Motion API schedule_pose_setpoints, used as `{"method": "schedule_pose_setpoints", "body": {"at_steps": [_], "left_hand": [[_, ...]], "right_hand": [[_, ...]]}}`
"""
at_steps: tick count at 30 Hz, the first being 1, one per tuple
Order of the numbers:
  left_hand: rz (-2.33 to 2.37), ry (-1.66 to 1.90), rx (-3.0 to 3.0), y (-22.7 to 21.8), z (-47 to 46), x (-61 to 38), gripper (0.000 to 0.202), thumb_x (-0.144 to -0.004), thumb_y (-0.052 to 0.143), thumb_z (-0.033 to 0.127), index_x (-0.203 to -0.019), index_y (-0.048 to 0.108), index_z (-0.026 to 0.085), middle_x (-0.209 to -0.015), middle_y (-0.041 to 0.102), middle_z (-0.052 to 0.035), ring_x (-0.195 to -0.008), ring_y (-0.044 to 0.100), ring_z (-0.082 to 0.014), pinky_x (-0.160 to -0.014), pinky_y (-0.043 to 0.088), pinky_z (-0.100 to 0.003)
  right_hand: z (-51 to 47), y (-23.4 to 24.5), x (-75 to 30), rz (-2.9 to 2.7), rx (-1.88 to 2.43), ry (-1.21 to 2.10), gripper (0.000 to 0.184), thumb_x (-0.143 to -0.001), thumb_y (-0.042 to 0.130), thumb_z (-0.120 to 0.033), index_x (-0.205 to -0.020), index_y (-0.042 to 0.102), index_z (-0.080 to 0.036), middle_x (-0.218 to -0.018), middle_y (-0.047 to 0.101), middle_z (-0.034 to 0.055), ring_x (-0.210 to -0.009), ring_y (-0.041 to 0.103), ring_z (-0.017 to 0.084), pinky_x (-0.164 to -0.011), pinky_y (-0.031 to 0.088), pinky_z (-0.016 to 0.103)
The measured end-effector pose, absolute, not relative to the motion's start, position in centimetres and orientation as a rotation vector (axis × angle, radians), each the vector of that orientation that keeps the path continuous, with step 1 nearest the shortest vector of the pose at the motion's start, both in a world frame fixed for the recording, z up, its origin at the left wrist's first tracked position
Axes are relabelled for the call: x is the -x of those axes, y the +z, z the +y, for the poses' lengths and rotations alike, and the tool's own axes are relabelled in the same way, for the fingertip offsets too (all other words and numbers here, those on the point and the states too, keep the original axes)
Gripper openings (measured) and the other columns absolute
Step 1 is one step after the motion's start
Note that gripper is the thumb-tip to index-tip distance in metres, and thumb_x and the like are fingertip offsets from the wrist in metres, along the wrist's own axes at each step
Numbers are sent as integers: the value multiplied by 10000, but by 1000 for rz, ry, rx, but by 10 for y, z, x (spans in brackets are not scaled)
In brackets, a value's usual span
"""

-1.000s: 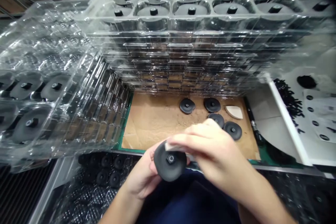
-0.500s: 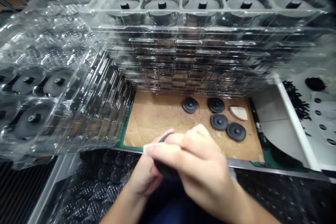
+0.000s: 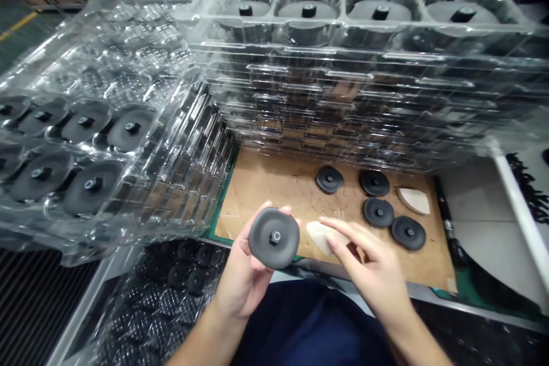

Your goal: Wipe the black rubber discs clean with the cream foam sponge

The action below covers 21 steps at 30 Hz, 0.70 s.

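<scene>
My left hand grips a round black disc with a small metal hub, its face turned up toward me. Just right of it, my right hand pinches a small whitish pad between thumb and fingers, held a little apart from the disc. Both hands hover over the near edge of a brown cardboard sheet. On that sheet lie several more black discs and a second whitish wedge-shaped pad.
A tall stack of clear plastic trays holding black discs stands behind the cardboard. Another stack of clear trays leans at the left. A bin of loose black discs sits below left. A white tray edge lies right.
My right hand has lifted off the disc and drawn right with the pad, uncovering the disc's face. The view has swung to the left.
</scene>
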State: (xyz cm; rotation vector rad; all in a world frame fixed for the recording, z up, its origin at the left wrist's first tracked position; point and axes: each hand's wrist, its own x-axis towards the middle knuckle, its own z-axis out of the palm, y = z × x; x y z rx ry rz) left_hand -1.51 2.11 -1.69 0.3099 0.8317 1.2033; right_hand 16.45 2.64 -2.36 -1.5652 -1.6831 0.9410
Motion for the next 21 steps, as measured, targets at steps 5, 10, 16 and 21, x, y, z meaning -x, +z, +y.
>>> {"method": "schedule_pose_setpoints", "body": {"at_steps": [5, 10, 16, 21], "left_hand": [[717, 1175, -282, -14, 22, 13, 576, -564, 835, 249, -1101, 634, 300, -1156, 677, -17, -1034, 646, -215, -903, 499, -290], [809, 1114, -313, -11, 22, 6, 652, -542, 827, 199, -1149, 603, 286, -1164, 663, -34, -1049, 626, -238, -901, 488, -307], [777, 1046, -330, -7, 17, 6, 610, -562, 820, 395, -1129, 622, 290, -1137, 671, -25, -1090, 600, -248, -1017, 413, -367], [841, 973, -255, -4, 16, 0, 517, -549, 842, 288, -1035, 671, 238, -983, 712, -13, -977, 641, -198, -877, 496, -264]], "right_hand": [[13, -72, -175, -1741, 1637, 1028, 229, -856, 558, -339, -953, 732, -226, -863, 743, 37, -802, 668, 223, -704, 525, 340], [27, -3, -166, -1608, 1605, 792, 248, -890, 535, -285, -1101, 654, -237, -1016, 703, 50, -695, 624, 161, -567, 492, 270], [32, 53, -136, -1992, 1001, 724, 215, -889, 476, -115, -1041, 628, -121, -812, 701, 48, -697, 606, 146, -681, 462, 285], [36, 43, -128, -2032, 1148, 667, 194, -901, 464, -133, -969, 645, -126, -780, 686, 40, -669, 586, 149, -646, 411, 293]]}}
